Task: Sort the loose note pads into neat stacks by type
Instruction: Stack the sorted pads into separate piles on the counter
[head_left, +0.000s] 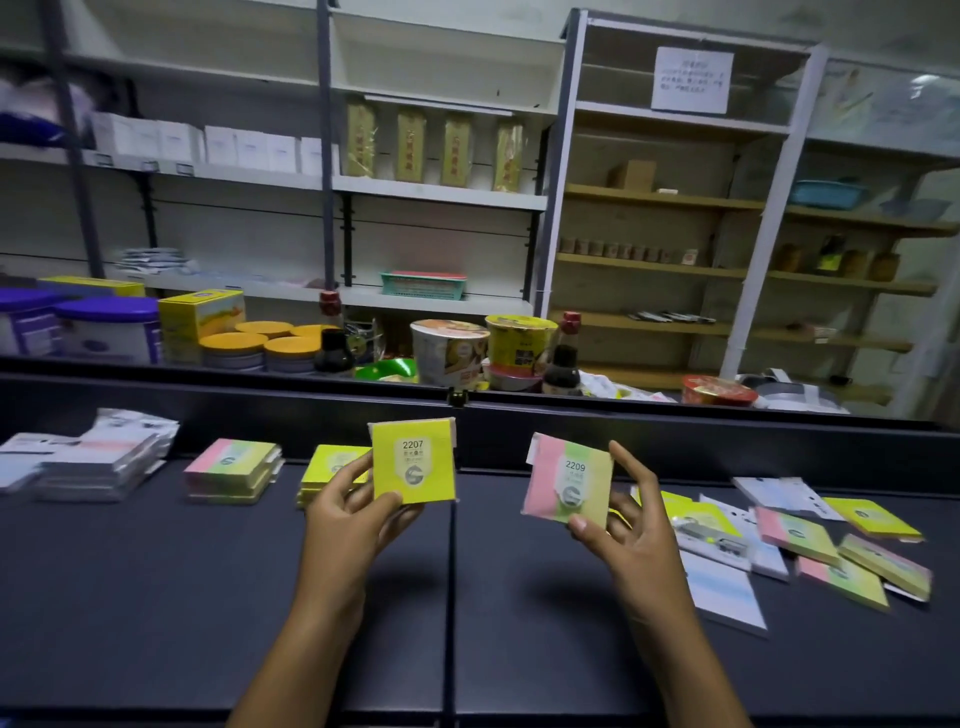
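Fingers of left hand (347, 512) around yellow pad (414, 461), right hand (626, 525) pinching pink-green pad (566, 479).

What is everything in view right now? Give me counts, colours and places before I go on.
yellow pad marked 2207: one, yellow, held up at centre
multicolour pad marked 2209: one, pink, green and yellow, held up right of centre
yellow stack: one, on counter behind the left hand
multicolour stack: one, left of the yellow stack
white packet stack: one, white-grey, far left
loose pads and packets: several, mixed colours, scattered at right
counter: one, dark
shelves: several, white and wooden, behind, holding goods
left hand: holds the 2207 pad
right hand: holds the 2209 pad
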